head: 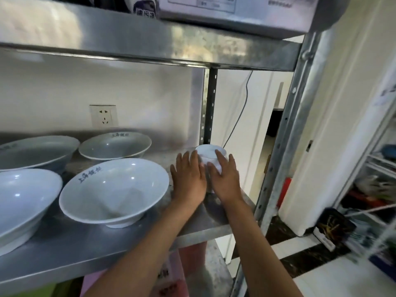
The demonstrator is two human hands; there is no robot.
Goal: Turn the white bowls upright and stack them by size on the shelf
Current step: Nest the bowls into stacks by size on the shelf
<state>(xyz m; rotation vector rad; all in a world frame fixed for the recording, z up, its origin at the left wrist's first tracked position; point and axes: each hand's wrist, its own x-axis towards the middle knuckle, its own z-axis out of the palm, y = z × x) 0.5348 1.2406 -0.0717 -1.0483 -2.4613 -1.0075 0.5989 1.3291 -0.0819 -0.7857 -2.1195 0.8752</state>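
Observation:
A small white bowl (pixel 210 154) sits upside down at the right end of the steel shelf (pixel 90 245), its foot ring facing up. My left hand (pixel 188 179) lies against its left side and my right hand (pixel 224 176) against its front and right side, fingers spread over it. Most of the small bowl is hidden behind my hands. Several large white bowls with blue lettering stand upright to the left: one (pixel 113 189) next to my left hand, one (pixel 114 146) behind it, and two more (pixel 36 152) (pixel 23 202) at the far left.
A shelf board (pixel 150 41) hangs low overhead with boxes on it. Steel uprights (pixel 209 108) (pixel 287 133) stand behind and to the right of the small bowl. A wall socket (pixel 104 115) is at the back. Another rack (pixel 370 189) stands to the right.

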